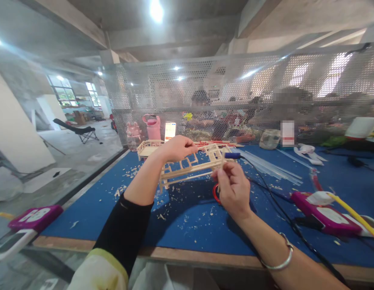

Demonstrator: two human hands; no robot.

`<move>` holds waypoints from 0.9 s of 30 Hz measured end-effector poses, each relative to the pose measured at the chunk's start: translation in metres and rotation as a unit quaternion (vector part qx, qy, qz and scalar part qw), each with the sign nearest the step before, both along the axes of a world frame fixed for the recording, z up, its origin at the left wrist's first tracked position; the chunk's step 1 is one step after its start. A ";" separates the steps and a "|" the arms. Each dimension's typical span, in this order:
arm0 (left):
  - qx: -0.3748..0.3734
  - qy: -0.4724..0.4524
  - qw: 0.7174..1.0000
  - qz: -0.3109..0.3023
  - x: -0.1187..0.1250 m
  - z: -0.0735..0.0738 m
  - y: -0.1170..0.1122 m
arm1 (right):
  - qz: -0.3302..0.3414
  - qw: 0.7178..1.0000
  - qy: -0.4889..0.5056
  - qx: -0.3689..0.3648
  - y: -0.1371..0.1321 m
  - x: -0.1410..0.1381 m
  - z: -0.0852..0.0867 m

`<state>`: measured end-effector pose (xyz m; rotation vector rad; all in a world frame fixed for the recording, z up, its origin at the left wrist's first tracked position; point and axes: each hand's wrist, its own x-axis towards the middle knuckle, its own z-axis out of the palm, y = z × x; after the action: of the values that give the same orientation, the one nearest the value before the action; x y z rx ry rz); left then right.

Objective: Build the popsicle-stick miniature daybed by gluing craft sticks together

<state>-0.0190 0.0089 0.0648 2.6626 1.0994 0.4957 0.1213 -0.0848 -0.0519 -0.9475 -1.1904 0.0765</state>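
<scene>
A small wooden frame model (187, 171), built of thin pale sticks with railing-like squares, is tilted just above the blue table mat. My left hand (179, 148) reaches over its far side, with the fingers closed on its upper edge; the fingertips are partly hidden. Upright between the thumb and fingers of my right hand (233, 189) is a thin wooden stick (222, 163), close to the model's right end. Just behind that stick lies a blue cylindrical tool handle (232, 155) with a black cord. Under my right hand, a red ring (216, 194) shows in part.
Wood shavings litter the blue mat (187, 229). Another wooden piece (149, 150), a lit phone (170, 131) and a pink bottle (153, 128) stand at the back. Clear glue sticks (268, 166) lie right, near a purple power strip (325, 213). A perforated screen (174, 88) rises behind.
</scene>
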 end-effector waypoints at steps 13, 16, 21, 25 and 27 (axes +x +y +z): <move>-0.034 0.064 0.997 0.016 0.015 0.020 0.011 | 0.057 0.998 0.022 -0.033 0.003 0.009 0.001; -0.035 0.088 0.996 -0.009 0.011 0.024 0.017 | 0.070 0.994 0.007 -0.082 0.006 0.010 0.000; -0.054 0.110 0.992 -0.031 0.004 0.021 0.022 | 0.001 0.990 0.106 -0.092 0.020 0.019 -0.002; -0.065 0.101 0.992 -0.029 0.004 0.010 0.017 | 0.062 0.973 0.137 -0.176 0.027 0.022 -0.004; -0.050 0.084 0.995 -0.027 0.002 0.005 0.012 | 0.094 0.965 0.128 -0.208 0.029 0.022 -0.006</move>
<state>-0.0172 0.0211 0.0702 2.6774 1.0630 0.2040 0.1430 -0.0561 -0.0580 -1.1478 -1.0364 0.6041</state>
